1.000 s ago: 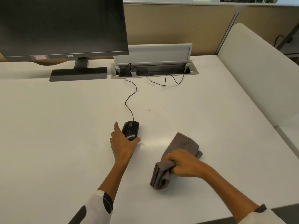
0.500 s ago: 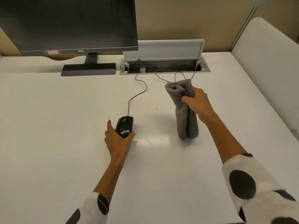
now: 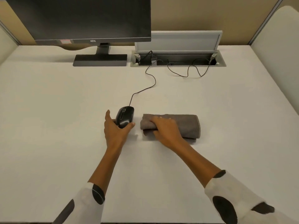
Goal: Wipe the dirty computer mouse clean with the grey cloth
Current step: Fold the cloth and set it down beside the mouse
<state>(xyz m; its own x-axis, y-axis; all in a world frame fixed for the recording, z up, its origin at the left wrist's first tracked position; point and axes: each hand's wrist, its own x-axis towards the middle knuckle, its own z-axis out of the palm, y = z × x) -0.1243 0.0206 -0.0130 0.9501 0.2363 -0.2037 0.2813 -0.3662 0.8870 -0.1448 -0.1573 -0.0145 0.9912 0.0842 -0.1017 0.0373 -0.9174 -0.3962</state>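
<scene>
A black wired computer mouse (image 3: 125, 116) rests on the white desk (image 3: 56, 110), its cable running back to the cable box. My left hand (image 3: 115, 129) grips the mouse's near end between thumb and fingers. Just right of it lies the grey cloth (image 3: 186, 125), folded into a thick flat bundle on the desk. My right hand (image 3: 165, 128) lies on the cloth's left half, with its fingers curled over the left edge. A narrow gap of desk separates mouse and cloth.
A black monitor (image 3: 84, 20) on its stand (image 3: 100, 59) stands at the back left. An open cable box (image 3: 178, 59) with a raised lid sits at the back centre, a loose black cable (image 3: 187, 73) looping out of it. Beige partitions border the desk.
My right hand held the cloth hanging in the air half a second ago; it has come down and the cloth now lies folded on the desk beside the mouse. My left hand stays on the mouse.
</scene>
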